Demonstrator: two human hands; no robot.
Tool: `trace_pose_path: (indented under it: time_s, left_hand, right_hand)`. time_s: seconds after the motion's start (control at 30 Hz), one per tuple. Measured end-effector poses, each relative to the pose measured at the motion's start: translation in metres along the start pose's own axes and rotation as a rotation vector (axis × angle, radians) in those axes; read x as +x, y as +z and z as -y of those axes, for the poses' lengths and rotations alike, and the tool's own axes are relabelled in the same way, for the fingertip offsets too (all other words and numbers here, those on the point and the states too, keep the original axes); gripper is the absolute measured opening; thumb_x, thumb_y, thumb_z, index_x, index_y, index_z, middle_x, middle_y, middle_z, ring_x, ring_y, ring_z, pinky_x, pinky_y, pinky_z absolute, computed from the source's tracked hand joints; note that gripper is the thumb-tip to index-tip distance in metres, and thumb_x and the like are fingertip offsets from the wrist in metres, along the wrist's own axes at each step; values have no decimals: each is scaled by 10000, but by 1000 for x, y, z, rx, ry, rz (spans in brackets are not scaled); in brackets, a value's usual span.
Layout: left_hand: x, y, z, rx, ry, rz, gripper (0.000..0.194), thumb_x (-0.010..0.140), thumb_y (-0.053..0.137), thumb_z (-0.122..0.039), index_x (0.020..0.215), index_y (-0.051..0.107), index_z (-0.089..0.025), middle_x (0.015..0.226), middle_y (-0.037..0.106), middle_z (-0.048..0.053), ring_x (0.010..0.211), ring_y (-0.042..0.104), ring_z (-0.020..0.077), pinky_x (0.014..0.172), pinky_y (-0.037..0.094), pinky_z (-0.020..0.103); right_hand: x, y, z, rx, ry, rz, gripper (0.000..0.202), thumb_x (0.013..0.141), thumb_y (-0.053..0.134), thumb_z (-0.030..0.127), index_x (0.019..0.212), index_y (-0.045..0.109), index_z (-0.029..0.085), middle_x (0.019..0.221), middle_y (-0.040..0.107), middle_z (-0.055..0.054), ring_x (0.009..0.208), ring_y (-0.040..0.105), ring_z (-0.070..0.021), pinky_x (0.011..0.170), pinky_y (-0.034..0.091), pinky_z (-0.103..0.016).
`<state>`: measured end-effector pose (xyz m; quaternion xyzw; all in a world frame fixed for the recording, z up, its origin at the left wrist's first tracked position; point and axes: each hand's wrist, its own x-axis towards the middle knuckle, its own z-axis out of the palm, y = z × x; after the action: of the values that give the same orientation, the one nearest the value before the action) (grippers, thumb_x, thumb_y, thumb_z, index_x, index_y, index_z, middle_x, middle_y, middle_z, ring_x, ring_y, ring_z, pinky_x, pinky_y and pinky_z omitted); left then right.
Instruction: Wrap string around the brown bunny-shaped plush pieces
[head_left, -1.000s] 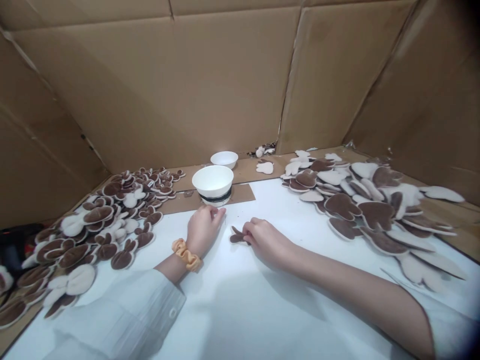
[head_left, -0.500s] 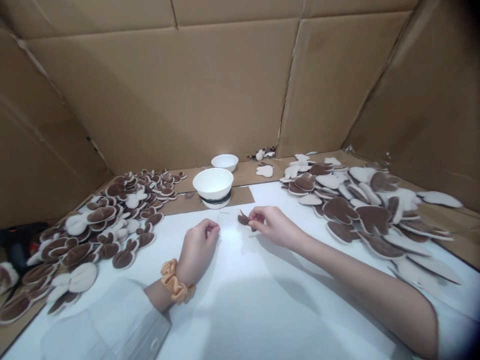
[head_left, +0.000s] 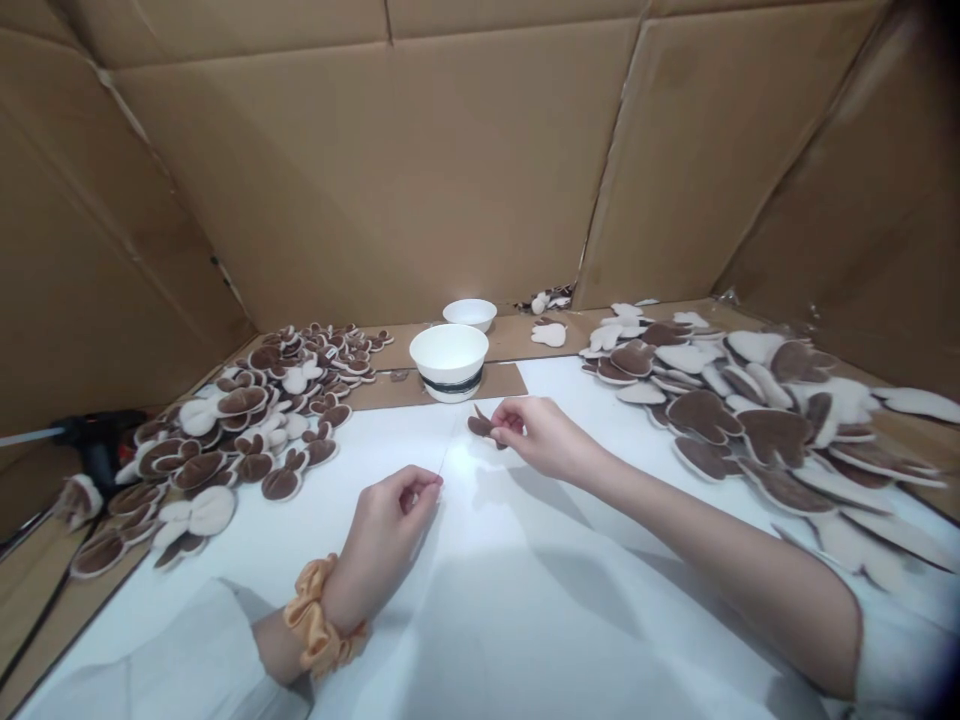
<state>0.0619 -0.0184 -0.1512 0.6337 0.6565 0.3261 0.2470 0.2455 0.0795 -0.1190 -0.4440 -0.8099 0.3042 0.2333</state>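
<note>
My left hand (head_left: 395,518), with an orange scrunchie (head_left: 322,612) at the wrist, pinches a very thin pale thread (head_left: 446,458) that rises from the fingertips toward the bowls. Whether a needle is on it is too fine to make out. Opposite, my right hand (head_left: 538,436) has thumb and fingers closed on a small brown plush piece (head_left: 480,427) with a pale edge; part of that piece is hidden by the fingers. Both hands hover over the white tabletop (head_left: 480,620), a short gap apart. Just beyond them stands a white bowl (head_left: 448,352) with a dark band round its lower part.
A second white bowl (head_left: 469,312) stands behind. Brown-and-white bunny-shaped plush pieces (head_left: 244,402) pile up at left, beside a black glue gun (head_left: 97,445). Larger plush cutouts (head_left: 701,415) heap at right. A cardboard wall (head_left: 450,180) encloses the back and sides.
My left hand has come down and nearer to me, drawing the thread longer. My right hand, still pinching the plush piece, has risen slightly. The view has swung a little left.
</note>
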Motion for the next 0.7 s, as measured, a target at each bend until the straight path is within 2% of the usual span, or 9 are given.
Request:
trace_pose_path:
  time_s: [0.23, 0.43, 0.7]
  left_hand:
    - [-12, 0, -5, 175, 275, -91, 134, 820, 413, -189, 793, 544, -191, 839, 551, 39, 831, 482, 203, 735, 379, 315]
    - [-12, 3, 0, 157, 241, -63, 144, 848, 403, -195, 850, 546, -205, 788, 538, 22, 775, 495, 178, 687, 390, 289]
    - [-12, 5, 0, 207, 367, -73, 129, 848, 417, -155, 879, 538, -188, 800, 552, 20, 807, 474, 174, 714, 393, 292]
  right_hand:
    - [-5, 21, 11, -42, -41, 42, 92, 728, 491, 116, 677, 552, 163, 660, 623, 1, 624, 530, -108, 556, 343, -186]
    - [-10, 30, 14, -43, -8, 77, 93, 732, 476, 129, 697, 555, 160, 699, 621, -19, 649, 537, -119, 557, 338, -193]
    - [-14, 39, 14, -135, -36, 99, 111, 763, 439, 136, 721, 538, 163, 716, 604, -29, 662, 532, -127, 542, 316, -194]
